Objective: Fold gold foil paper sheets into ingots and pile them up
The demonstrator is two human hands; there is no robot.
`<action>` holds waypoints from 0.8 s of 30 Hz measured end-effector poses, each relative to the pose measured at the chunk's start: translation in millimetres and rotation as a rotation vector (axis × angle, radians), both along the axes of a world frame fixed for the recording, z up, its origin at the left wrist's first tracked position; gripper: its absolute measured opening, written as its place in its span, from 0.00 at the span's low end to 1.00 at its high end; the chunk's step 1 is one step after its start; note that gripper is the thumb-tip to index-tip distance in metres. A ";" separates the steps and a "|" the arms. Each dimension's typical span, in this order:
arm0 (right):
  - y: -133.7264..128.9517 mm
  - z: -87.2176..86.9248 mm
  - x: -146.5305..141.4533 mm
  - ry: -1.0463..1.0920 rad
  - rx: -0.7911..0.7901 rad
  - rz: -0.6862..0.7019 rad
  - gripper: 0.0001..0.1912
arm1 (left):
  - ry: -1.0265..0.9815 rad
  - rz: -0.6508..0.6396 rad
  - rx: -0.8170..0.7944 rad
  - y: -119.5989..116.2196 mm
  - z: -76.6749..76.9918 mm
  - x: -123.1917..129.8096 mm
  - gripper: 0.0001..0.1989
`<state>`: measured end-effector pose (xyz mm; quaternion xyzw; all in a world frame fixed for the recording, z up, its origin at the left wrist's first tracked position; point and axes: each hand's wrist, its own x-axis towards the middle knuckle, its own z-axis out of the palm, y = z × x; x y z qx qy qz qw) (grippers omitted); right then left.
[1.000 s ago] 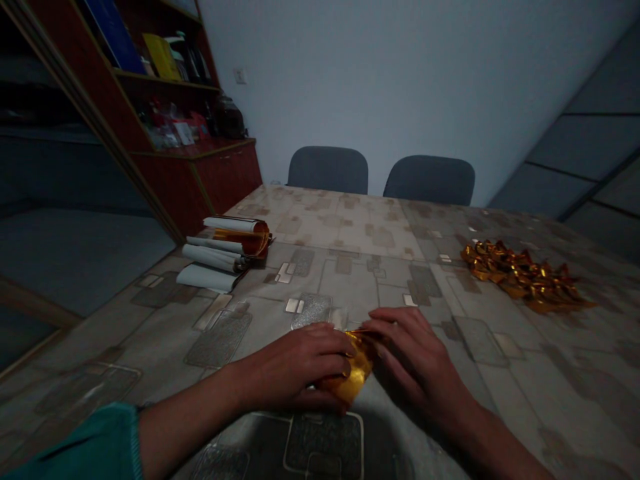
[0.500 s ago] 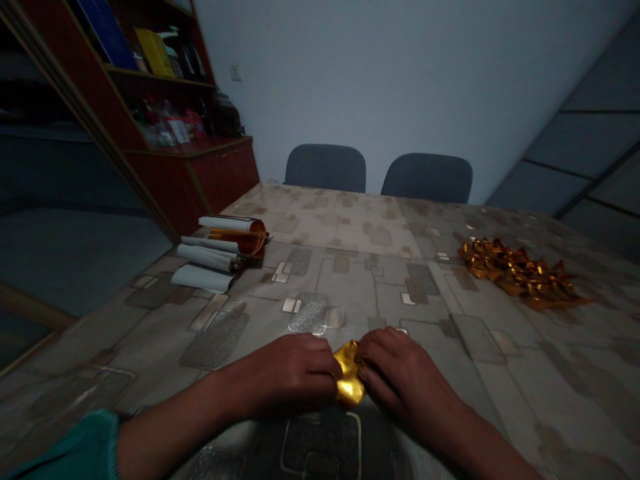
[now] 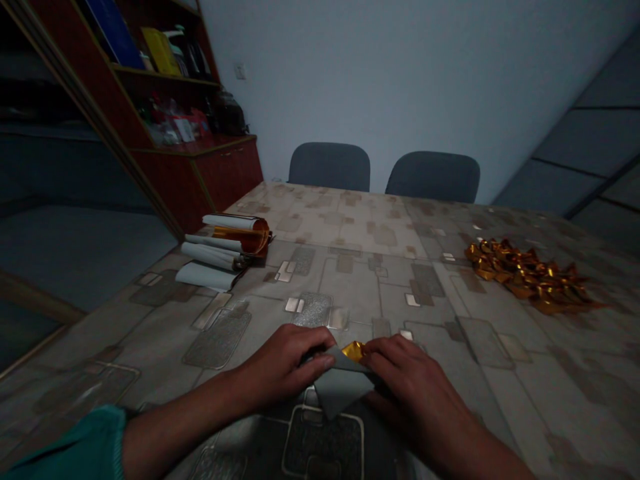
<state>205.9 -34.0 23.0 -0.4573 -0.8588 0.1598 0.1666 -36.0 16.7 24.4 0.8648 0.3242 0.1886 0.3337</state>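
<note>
The left hand (image 3: 285, 367) and the right hand (image 3: 413, 380) hold a piece of foil paper (image 3: 340, 390), grey on one side and gold on other, on the patterned table (image 3: 350, 293). Rolled foil sheets (image 3: 220, 250) lie to the left, and a heap of folded gold pieces (image 3: 530, 277) lies to the right.

My left hand (image 3: 285, 367) and right hand (image 3: 415, 387) sat close together, palms down — fingers (image 3: 313, 350) curled inward (both wrists (image 3: 235, 390) low).

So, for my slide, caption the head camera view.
Left hand and right hand fold grey-backed gold foil on a patterned table, rolled sheets and gold twists beyond.
</note>
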 end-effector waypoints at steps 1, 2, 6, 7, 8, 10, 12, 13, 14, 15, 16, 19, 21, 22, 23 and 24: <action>0.6 -1.6 -1.4 -0.010 0.018 -0.003 0.15 | -0.002 -0.017 -0.004 -0.2 2.1 -0.5 0.10; 1.1 -2.8 -2.9 -0.018 0.039 -0.004 0.13 | -0.002 -0.050 -0.003 -0.6 4.3 -1.2 0.09; 1.1 -6.6 -6.8 -0.028 0.104 -0.004 0.05 | 0.037 -0.196 0.023 -4.9 9.5 -5.6 0.18; 0.8 -7.5 -7.2 -0.032 0.116 -0.005 0.05 | 0.054 -0.215 0.041 -6.3 8.4 -6.6 0.21; 0.5 -8.6 -7.4 -0.038 0.129 -0.006 0.05 | 0.071 -0.223 0.066 -7.5 6.2 -7.4 0.21; 0.2 -10.9 -7.5 -0.062 0.156 -0.007 0.06 | 0.100 -0.186 0.124 -9.4 -1.0 -8.6 0.12; 0.4 -13.1 -7.8 -0.091 0.183 -0.006 0.06 | 0.125 -0.118 0.174 -10.5 -9.1 -9.5 0.04; 0.5 -13.8 -8.3 -0.104 0.191 -0.003 0.06 | 0.133 -0.086 0.189 -10.9 -12.6 -10.0 0.04; 0.4 -14.1 -9.0 -0.112 0.196 0.001 0.07 | 0.133 -0.061 0.200 -11.3 -15.5 -10.4 0.05; 0.1 -14.0 -10.0 -0.118 0.195 0.004 0.07 | 0.129 -0.039 0.203 -11.8 -17.7 -10.8 0.06; -0.5 -13.3 -11.3 -0.119 0.191 0.007 0.07 | 0.123 -0.017 0.201 -12.5 -19.1 -11.2 0.06; -3.3 -10.2 -16.9 -0.099 0.153 0.019 0.07 | 0.123 0.039 0.184 -14.8 -20.4 -11.0 0.04; -4.3 -9.6 -21.1 -0.059 0.119 0.024 0.06 | 0.134 0.054 0.188 -16.4 -19.5 -9.8 0.05; -4.1 -10.3 -23.1 -0.031 0.108 0.017 0.06 | 0.140 0.058 0.190 -17.2 -18.7 -9.1 0.05; -3.3 -11.7 -24.9 -0.005 0.099 0.003 0.04 | 0.145 0.060 0.191 -17.9 -17.7 -8.5 0.05; -1.9 -13.7 -26.5 0.018 0.091 -0.014 0.03 | 0.149 0.065 0.187 -18.7 -16.5 -8.1 0.05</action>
